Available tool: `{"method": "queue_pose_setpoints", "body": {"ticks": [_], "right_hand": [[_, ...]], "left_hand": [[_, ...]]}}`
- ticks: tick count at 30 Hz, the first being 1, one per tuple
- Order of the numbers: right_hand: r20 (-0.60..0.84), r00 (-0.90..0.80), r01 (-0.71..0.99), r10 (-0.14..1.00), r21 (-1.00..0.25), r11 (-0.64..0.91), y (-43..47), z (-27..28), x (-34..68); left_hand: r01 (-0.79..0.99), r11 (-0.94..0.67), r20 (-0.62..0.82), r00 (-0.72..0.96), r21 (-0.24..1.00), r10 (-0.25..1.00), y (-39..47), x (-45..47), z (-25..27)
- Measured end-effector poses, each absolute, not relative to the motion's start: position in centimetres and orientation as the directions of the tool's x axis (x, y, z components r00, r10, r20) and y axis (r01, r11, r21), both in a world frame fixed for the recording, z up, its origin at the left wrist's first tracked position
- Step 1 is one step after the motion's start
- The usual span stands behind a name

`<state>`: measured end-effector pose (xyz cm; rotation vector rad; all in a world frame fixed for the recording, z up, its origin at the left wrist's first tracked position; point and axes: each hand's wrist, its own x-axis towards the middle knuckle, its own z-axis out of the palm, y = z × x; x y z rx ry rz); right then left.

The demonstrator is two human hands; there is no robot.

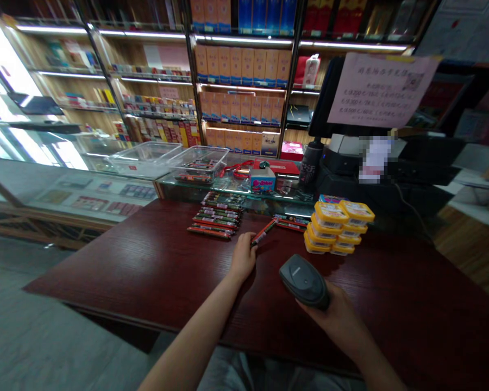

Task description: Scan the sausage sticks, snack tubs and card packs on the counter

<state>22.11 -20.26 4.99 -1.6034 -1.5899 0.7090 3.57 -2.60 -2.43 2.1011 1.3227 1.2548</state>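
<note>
My left hand [244, 254] is closed on the near end of a slim red and dark-green stick-shaped packet [264, 232], just above or on the table. My right hand [336, 312] grips a dark grey handheld barcode scanner [303, 279], its head pointing forward and left. Left of my left hand, several similar stick packets [218, 220] lie side by side in a row. More stick packets [291, 223] lie beyond the held one, toward the right. What exactly is inside the packets I cannot make out.
Yellow-lidded tubs [330, 231] stand stacked at the right. Behind the dark red table [155, 260], a glass counter bears clear plastic bins [201, 157], a small blue and pink box [262, 180] and a dark bottle [309, 163]. A monitor [326, 98] with a paper notice stands back right.
</note>
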Motion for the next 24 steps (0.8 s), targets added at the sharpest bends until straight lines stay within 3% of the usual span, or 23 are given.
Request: {"method": "queue_pose_setpoints", "body": {"ticks": [3,8,11,24], "right_hand": [[0.139,0.087,0.683,0.986,-0.729,0.042,-20.3,5.2,22.4],[0.211,0.163,0.937,0.964,-0.339,-0.084,-19.5,3.7,23.8],[0.29,0.113,0.973,0.95,-0.228,-0.046,-18.9,1.6,24.9],[0.395,0.076,0.974,0.915,-0.227,0.018,-18.6,-1.6,26.0]], "left_hand": [[0.552,-0.464,0.461,0.156,0.693,0.874,-2.6,3.6,-2.1],[0.529,-0.46,0.46,0.142,0.714,0.876,-2.6,3.5,-2.0],[0.524,-0.474,0.463,0.162,0.708,0.871,-2.6,3.3,-2.1],[0.679,-0.58,0.422,0.41,0.45,0.808,1.2,7.0,-0.6]]}}
